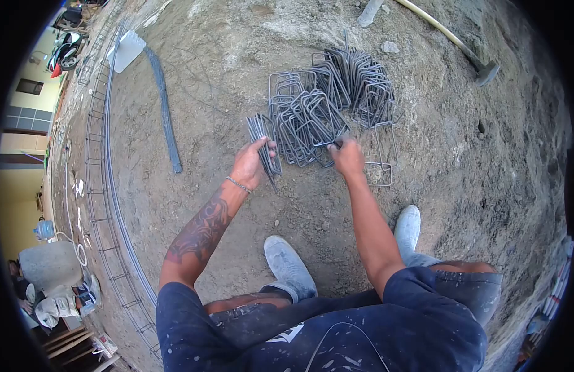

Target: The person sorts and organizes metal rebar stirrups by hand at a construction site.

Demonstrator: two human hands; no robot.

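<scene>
Even, soft daylight lit the dirt ground point(237, 74), with only faint shadows under the hands and the wire pile point(327, 102). The fisheye lens bent the scene, a black rim framed the edges, and focus held sharp mid-frame.

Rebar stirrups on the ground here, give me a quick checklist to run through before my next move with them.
1. Left hand grip: closed around a small bundle of stirrups. Ok.
2. Right hand contact: fingers at the near edge of the stirrup pile, pinching one piece. Ok.
3. Pile state: stirrups overlap and interlock, so one may drag others. Not ok.
4. Footing: both shoes flat on bare dirt. Ok.
5. Hand protection: both hands bare against cut wire ends. Not ok.
6. Long-handled tool: lies beyond the pile, apart from both hands. Ok.
</scene>
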